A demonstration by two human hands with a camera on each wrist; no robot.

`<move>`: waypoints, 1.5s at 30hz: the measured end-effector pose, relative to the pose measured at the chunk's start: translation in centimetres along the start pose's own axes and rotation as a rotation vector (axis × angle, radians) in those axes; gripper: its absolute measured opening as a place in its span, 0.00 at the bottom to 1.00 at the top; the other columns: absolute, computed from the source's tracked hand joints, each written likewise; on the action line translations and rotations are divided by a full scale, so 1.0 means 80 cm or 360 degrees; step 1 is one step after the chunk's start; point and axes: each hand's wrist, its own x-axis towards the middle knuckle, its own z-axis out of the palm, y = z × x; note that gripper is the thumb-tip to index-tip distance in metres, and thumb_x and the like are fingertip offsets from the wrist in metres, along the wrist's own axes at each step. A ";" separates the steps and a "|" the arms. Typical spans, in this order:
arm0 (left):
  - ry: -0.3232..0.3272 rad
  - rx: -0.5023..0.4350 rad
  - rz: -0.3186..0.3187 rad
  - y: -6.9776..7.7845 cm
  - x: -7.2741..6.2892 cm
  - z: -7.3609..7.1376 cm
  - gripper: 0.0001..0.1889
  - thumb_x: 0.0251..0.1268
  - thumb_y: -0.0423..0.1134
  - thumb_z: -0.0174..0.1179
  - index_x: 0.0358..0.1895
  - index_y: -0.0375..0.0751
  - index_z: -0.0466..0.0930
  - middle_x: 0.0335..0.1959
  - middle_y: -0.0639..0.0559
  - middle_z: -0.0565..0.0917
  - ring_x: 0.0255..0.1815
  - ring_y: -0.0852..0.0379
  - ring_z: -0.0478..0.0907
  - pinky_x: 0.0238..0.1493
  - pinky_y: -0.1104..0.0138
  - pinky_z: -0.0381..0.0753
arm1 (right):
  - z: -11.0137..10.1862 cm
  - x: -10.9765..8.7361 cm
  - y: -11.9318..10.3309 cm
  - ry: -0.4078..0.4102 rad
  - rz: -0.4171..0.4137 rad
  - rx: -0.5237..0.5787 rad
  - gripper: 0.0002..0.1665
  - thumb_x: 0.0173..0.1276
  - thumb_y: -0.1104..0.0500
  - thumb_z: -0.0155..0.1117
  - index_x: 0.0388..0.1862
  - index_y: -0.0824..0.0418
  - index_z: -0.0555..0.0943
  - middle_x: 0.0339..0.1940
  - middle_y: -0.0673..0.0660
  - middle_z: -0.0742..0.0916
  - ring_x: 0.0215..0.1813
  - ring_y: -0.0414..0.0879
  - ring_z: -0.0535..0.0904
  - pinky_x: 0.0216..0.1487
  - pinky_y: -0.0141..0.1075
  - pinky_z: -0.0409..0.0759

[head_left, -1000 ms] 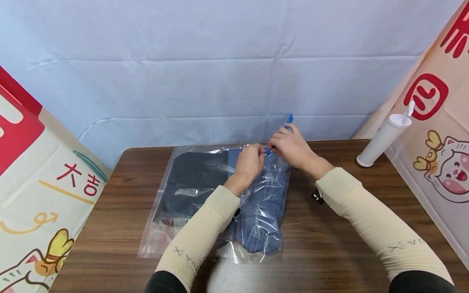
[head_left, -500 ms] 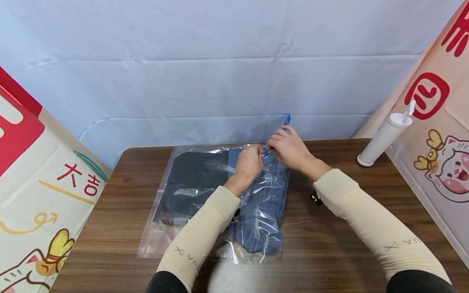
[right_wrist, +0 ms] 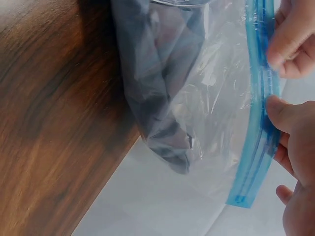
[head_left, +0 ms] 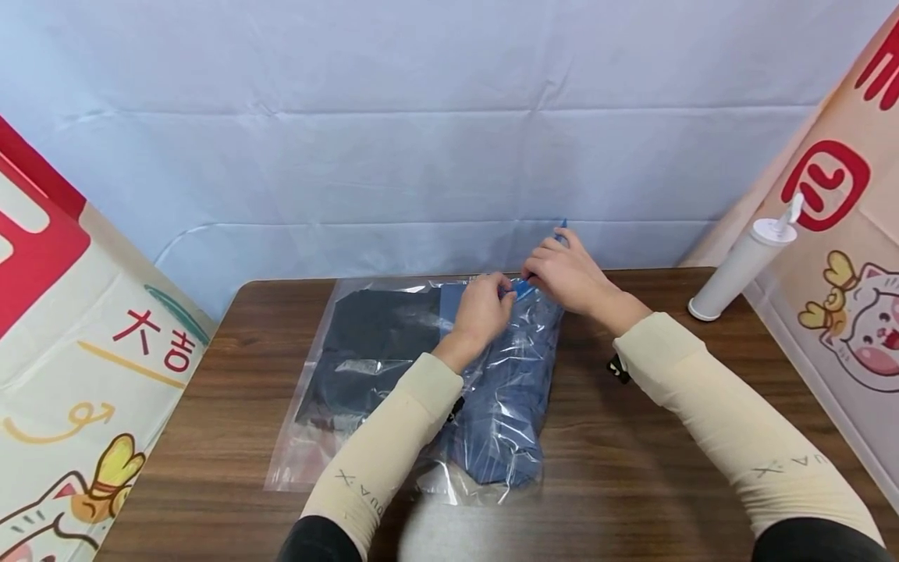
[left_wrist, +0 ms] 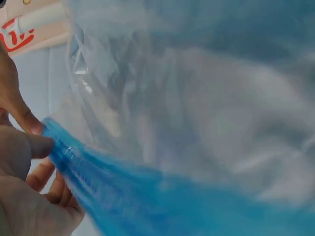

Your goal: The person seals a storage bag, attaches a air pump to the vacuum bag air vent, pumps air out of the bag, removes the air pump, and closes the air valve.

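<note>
A clear plastic zip bag (head_left: 323, 460) lies on the table with a folded dark garment (head_left: 379, 324) and a blue garment (head_left: 502, 421) inside. Its blue zip strip (right_wrist: 258, 123) runs along the far edge and lifts at the right end. My left hand (head_left: 485, 312) pinches the strip between thumb and fingers. Just to its right, my right hand (head_left: 569, 273) pinches the same strip, thumb on the near face in the right wrist view. In the left wrist view the blue strip (left_wrist: 133, 191) slants down from both hands' fingertips.
A white hand pump (head_left: 737, 269) stands at the table's back right. The wooden table (head_left: 618, 484) ends just behind the bag, against a pale cloth backdrop (head_left: 393, 156). Printed cloths (head_left: 91, 343) hang at both sides.
My right hand has slid slightly right along the blue strip, widening the gap to the left hand. The left hand has barely moved, and the bag lies as before.
</note>
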 end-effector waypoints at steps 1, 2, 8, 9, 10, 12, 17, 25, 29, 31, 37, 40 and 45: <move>0.0008 -0.0044 0.0001 0.000 0.001 0.000 0.07 0.76 0.39 0.61 0.47 0.40 0.84 0.40 0.49 0.85 0.40 0.55 0.81 0.43 0.65 0.80 | 0.001 0.000 -0.001 0.0001 -0.0009 -0.0011 0.04 0.65 0.67 0.73 0.36 0.59 0.87 0.38 0.55 0.89 0.51 0.56 0.80 0.73 0.64 0.59; 0.0015 -0.0087 0.0002 -0.001 0.002 0.000 0.07 0.75 0.39 0.62 0.45 0.40 0.85 0.39 0.49 0.86 0.38 0.56 0.81 0.41 0.67 0.79 | 0.002 0.000 -0.002 0.0002 -0.0017 -0.0020 0.04 0.65 0.67 0.73 0.36 0.60 0.87 0.38 0.55 0.89 0.51 0.56 0.80 0.73 0.63 0.59; -0.0038 -0.0200 0.0011 -0.002 0.006 0.000 0.07 0.74 0.39 0.64 0.41 0.39 0.85 0.35 0.50 0.86 0.28 0.59 0.79 0.33 0.69 0.77 | 0.007 -0.001 -0.004 0.0004 -0.0022 -0.0064 0.04 0.65 0.68 0.73 0.36 0.60 0.86 0.37 0.55 0.88 0.51 0.55 0.79 0.72 0.63 0.60; -0.0043 -0.0194 -0.0002 -0.001 0.006 0.000 0.07 0.74 0.40 0.63 0.40 0.40 0.85 0.35 0.50 0.86 0.28 0.59 0.79 0.33 0.69 0.77 | 0.008 -0.001 -0.004 0.0012 -0.0026 -0.0070 0.05 0.65 0.68 0.73 0.36 0.60 0.86 0.36 0.55 0.88 0.50 0.55 0.79 0.72 0.63 0.61; -0.0042 -0.0178 -0.0016 0.000 0.007 0.001 0.07 0.74 0.40 0.63 0.40 0.40 0.84 0.35 0.50 0.86 0.29 0.59 0.79 0.34 0.68 0.77 | 0.008 -0.001 -0.005 0.0025 -0.0031 -0.0077 0.05 0.64 0.69 0.72 0.35 0.60 0.86 0.36 0.55 0.87 0.50 0.55 0.79 0.72 0.63 0.61; -0.0043 -0.0155 -0.0055 0.002 0.008 0.003 0.07 0.75 0.40 0.62 0.39 0.41 0.84 0.35 0.51 0.86 0.30 0.58 0.80 0.35 0.67 0.78 | 0.010 0.000 -0.006 0.0057 -0.0042 -0.0096 0.05 0.64 0.70 0.70 0.34 0.61 0.85 0.35 0.55 0.87 0.49 0.56 0.79 0.71 0.63 0.62; -0.0013 -0.0070 -0.0090 0.007 0.009 0.007 0.06 0.75 0.38 0.61 0.37 0.42 0.82 0.35 0.52 0.86 0.34 0.56 0.82 0.39 0.64 0.80 | 0.017 -0.002 -0.009 0.0093 -0.0020 -0.0137 0.07 0.62 0.72 0.68 0.33 0.61 0.84 0.35 0.56 0.87 0.48 0.56 0.79 0.70 0.62 0.63; -0.0029 0.0026 -0.0027 0.006 0.010 0.011 0.06 0.76 0.37 0.58 0.37 0.42 0.80 0.36 0.52 0.84 0.35 0.56 0.80 0.39 0.64 0.79 | 0.016 -0.005 -0.007 0.0041 0.0042 -0.0089 0.06 0.59 0.68 0.72 0.35 0.60 0.84 0.37 0.57 0.87 0.50 0.57 0.79 0.68 0.61 0.63; -0.0134 0.0015 -0.0053 0.003 0.009 0.008 0.07 0.78 0.39 0.58 0.38 0.43 0.78 0.35 0.52 0.81 0.33 0.57 0.77 0.38 0.64 0.76 | 0.007 -0.003 -0.001 -0.0023 0.0029 -0.0009 0.05 0.64 0.65 0.74 0.36 0.59 0.86 0.38 0.55 0.88 0.50 0.56 0.80 0.66 0.58 0.67; -0.0166 0.0002 -0.0065 0.002 0.009 0.006 0.06 0.78 0.39 0.57 0.39 0.42 0.77 0.35 0.51 0.80 0.32 0.56 0.76 0.37 0.64 0.76 | 0.004 -0.001 0.002 -0.0055 0.0022 -0.0001 0.05 0.64 0.65 0.75 0.37 0.59 0.87 0.38 0.55 0.88 0.50 0.56 0.80 0.65 0.57 0.68; -0.0090 -0.0007 0.0005 0.001 0.009 0.007 0.05 0.75 0.36 0.57 0.44 0.39 0.80 0.39 0.49 0.82 0.37 0.55 0.78 0.42 0.64 0.78 | 0.005 -0.001 0.004 -0.0028 0.0045 0.0011 0.04 0.64 0.67 0.73 0.34 0.59 0.86 0.37 0.55 0.88 0.50 0.56 0.80 0.63 0.57 0.68; -0.0010 -0.0031 0.0059 0.000 0.011 0.009 0.05 0.73 0.35 0.59 0.43 0.38 0.82 0.39 0.48 0.83 0.39 0.55 0.80 0.43 0.65 0.79 | 0.009 -0.002 0.004 0.0018 0.0056 0.0014 0.04 0.64 0.67 0.72 0.34 0.60 0.86 0.37 0.55 0.89 0.50 0.56 0.80 0.63 0.56 0.68; 0.0015 -0.0061 0.0028 0.002 0.013 0.011 0.07 0.76 0.39 0.61 0.37 0.41 0.83 0.35 0.50 0.84 0.35 0.55 0.80 0.39 0.65 0.79 | 0.014 -0.004 0.002 0.0072 0.0068 -0.0017 0.03 0.65 0.67 0.72 0.34 0.60 0.86 0.37 0.56 0.89 0.48 0.56 0.80 0.63 0.57 0.68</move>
